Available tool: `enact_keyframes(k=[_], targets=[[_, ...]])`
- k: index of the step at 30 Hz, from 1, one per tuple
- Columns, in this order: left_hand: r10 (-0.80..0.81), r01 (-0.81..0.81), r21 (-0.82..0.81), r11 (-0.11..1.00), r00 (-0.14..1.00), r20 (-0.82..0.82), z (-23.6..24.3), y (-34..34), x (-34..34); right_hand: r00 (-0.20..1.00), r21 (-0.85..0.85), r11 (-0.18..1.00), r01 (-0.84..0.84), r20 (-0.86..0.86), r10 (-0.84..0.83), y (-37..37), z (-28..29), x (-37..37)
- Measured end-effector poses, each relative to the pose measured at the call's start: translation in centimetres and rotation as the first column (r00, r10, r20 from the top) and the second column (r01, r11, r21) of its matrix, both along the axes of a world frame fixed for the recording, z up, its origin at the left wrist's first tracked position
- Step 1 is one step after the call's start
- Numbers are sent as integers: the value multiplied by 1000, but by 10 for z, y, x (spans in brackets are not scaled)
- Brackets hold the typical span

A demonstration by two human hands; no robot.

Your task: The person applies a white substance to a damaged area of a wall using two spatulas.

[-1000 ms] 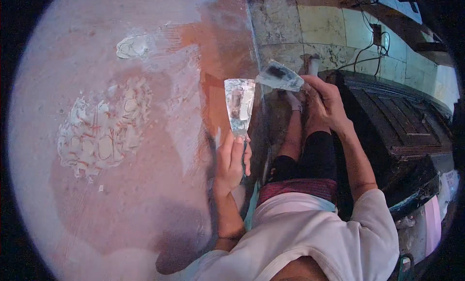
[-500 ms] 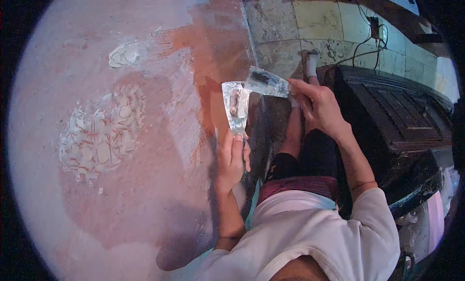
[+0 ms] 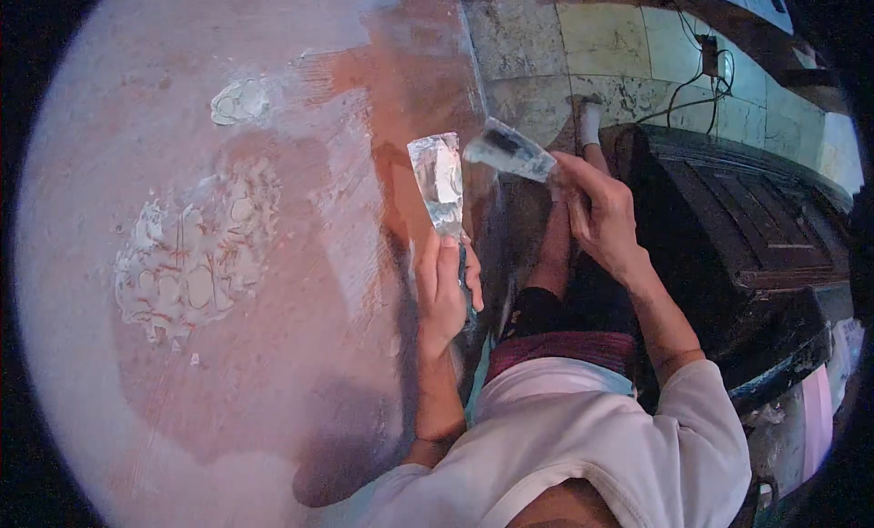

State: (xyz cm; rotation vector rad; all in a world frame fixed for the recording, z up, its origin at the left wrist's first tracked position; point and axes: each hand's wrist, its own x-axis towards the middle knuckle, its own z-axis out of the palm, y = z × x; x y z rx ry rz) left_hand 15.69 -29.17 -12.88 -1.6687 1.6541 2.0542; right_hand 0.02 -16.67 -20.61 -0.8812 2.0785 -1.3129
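My left hand (image 3: 443, 280) is closed round the dark handle of a putty knife (image 3: 439, 184), its blade upright and coated with white filler. In my right hand (image 3: 601, 209) is a second putty knife (image 3: 513, 150), tilted so that its smeared blade points up and left. A narrow gap parts the two blades. To the left stretches a pinkish wall (image 3: 300, 382) with a large rough patch of white filler (image 3: 196, 287) and a smaller filler patch (image 3: 240, 102) above it. Most of the right knife's handle is hidden by my fingers.
A dark wooden panelled piece of furniture (image 3: 765, 209) stands close on my right. Cables (image 3: 696, 91) with a small box lie on the tiled floor (image 3: 601, 41) at the far right. A brown-orange strip (image 3: 391, 137) runs along the wall's right edge.
The two blades have come apart. The left knife has risen slightly, and the filler on its blade looks flatter. The right knife has moved a little right and tilted more steeply.
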Motion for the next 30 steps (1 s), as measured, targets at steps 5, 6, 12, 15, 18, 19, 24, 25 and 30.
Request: enact_keyframes(k=[5,6,12,15,18,19,24,25,30], targets=[[-1,3,40,999,999,-51,-3,-2,2,998,42,999,4,69,-7,-11,-3,-1],[1,1,41,999,999,-49,-4,-4,4,997,43,999,3,71,-6,-11,-6,1],[20,-20,64,998,1000,9,-7,-8,4,994,96,990,-107,-23,110,-11,-8,9],[63,-62,63,996,998,-7,-9,-9,3,988,54,993,-107,-104,112,-13,-6,14],[51,-50,52,997,999,-6,-12,-10,2,977,113,981,-155,-128,169,-11,-4,16],[49,-50,43,998,999,14,-11,-10,1,976,101,983,-152,-140,166,-12,-4,16],[56,-56,-9,998,997,50,-16,-8,3,961,117,975,-191,-180,210,-10,-2,19],[66,-66,8,998,997,46,-16,-7,4,964,124,978,-169,-184,190,-9,-2,18],[84,-92,73,993,991,105,-15,-8,3,956,62,985,-159,-238,169,-12,3,10]])
